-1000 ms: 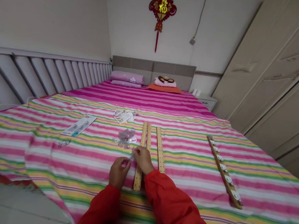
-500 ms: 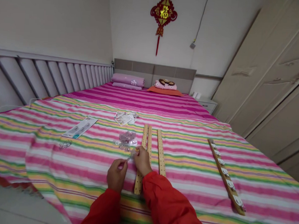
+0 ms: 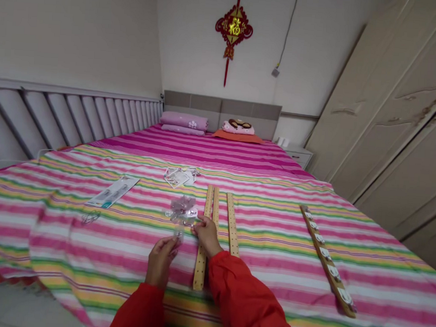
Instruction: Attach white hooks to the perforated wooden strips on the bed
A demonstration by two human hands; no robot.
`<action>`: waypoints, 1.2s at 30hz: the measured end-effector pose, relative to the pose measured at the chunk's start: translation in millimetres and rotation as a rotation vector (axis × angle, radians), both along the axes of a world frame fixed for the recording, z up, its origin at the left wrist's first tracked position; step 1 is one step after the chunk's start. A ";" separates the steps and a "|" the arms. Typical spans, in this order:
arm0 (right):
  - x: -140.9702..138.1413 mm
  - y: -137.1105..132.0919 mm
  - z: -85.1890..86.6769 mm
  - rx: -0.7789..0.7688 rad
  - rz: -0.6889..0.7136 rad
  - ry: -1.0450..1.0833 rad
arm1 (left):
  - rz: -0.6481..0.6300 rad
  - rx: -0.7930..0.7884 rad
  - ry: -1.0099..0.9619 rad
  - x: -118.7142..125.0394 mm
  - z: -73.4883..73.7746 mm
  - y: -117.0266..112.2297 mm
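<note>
Your left hand (image 3: pixel 162 258) has its fingers closed on a small clear packet (image 3: pixel 179 231), which sits at your fingertips over the striped bed cover (image 3: pixel 265 281), just below the pile of clear packets (image 3: pixel 183 207). Your right hand (image 3: pixel 208 235) reaches across the two close-set pale strips (image 3: pixel 199 269), fingertips drawn narrow by the pile's right edge; they're too small here for you to tell whether they pinch anything. A third pale strip (image 3: pixel 232 227) lies just right of that pair. Well to your right lies a brown strip (image 3: pixel 321 253) bearing a row of white pieces.
</note>
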State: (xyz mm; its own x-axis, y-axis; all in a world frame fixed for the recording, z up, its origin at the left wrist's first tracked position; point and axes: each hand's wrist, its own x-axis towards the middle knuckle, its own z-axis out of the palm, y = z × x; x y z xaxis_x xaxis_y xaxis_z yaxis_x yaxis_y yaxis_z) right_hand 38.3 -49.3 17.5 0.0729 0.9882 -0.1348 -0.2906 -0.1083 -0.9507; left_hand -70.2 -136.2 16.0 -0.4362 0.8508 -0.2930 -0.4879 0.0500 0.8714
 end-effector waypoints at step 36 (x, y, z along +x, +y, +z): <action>145.6 -130.8 39.7 0.106 -0.036 0.132 | -0.622 -0.179 -0.192 103.3 61.6 -41.5</action>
State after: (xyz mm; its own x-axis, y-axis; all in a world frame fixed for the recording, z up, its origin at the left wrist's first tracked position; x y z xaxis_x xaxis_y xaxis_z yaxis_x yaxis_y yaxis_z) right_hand 183.9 -180.1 57.3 0.0972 0.9944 -0.0411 -0.4157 0.0031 -0.9095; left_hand 33.2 -177.7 77.6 0.1929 0.8579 -0.4763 -0.4672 0.5071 0.7242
